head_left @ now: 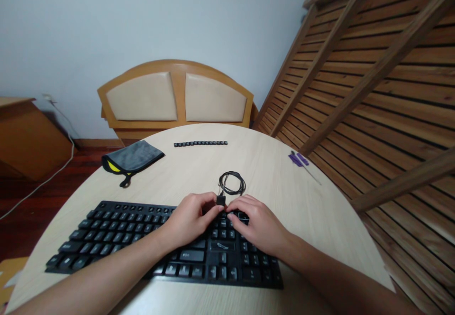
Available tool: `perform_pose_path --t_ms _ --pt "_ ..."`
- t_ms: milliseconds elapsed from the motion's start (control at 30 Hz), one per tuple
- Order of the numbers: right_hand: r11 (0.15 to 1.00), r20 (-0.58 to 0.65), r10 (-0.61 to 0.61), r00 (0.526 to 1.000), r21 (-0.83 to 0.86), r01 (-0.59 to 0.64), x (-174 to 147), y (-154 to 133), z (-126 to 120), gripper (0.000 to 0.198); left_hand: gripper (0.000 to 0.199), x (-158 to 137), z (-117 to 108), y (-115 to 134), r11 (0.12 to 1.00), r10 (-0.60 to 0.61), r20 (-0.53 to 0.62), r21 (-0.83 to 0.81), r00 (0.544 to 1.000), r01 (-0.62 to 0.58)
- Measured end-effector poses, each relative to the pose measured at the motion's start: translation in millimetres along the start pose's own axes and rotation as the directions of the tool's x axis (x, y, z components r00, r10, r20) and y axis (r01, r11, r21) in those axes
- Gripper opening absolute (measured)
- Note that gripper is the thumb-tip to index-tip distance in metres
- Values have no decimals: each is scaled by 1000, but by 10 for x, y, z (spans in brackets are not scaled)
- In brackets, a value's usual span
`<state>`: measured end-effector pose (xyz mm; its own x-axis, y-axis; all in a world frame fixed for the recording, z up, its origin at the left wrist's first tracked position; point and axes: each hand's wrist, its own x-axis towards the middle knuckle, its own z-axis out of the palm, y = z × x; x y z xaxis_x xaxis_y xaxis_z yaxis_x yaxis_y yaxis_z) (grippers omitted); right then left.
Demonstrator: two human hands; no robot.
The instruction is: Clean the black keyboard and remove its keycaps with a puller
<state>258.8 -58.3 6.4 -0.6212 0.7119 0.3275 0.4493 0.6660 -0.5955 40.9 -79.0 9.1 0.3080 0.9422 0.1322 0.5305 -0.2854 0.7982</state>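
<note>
A black keyboard (pixel 128 232) lies tilted across the front of the round table. My left hand (pixel 188 217) pinches a small black block with thin wires at its far end (pixel 221 200), which looks like a keycap puller, above the keyboard's back edge. Just right of it, my right hand (pixel 261 222) rests over the keyboard's upper right part. Its thumb and forefinger are bent close together near the block's near end; whatever is between them is hidden. Behind both hands lies a coiled black cable (pixel 232 191).
A row of small black keycaps (pixel 201 143) lines the table's far side. At the left is a grey pouch with yellow lining (pixel 137 158). A purple-handled tool with a thin shaft (pixel 300 159) lies at the right. Wooden slats (pixel 355 92) lean beside the table (pixel 302 201).
</note>
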Motion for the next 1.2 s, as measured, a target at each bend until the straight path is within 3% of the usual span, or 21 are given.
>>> perform_pose_path --t_ms 233,533,767,967,1200 --pt "1000 15 23 1000 18 -23 4 13 -11 9 27 -6 -7 52 992 91 28 84 995 -93" --pt "998 30 43 999 48 -44 30 35 -9 10 27 24 -19 31 990 129 47 44 991 -131" --pt "995 16 59 998 77 -60 35 26 -20 12 26 40 -5 12 996 60 32 -74 998 -57" --pt "993 25 74 997 95 -76 40 10 -29 14 27 26 14 10 995 99 39 -18 994 -98" --pt "982 41 128 991 133 -132 99 12 -19 16 27 53 24 -30 994 -29 0 -102 1000 29"
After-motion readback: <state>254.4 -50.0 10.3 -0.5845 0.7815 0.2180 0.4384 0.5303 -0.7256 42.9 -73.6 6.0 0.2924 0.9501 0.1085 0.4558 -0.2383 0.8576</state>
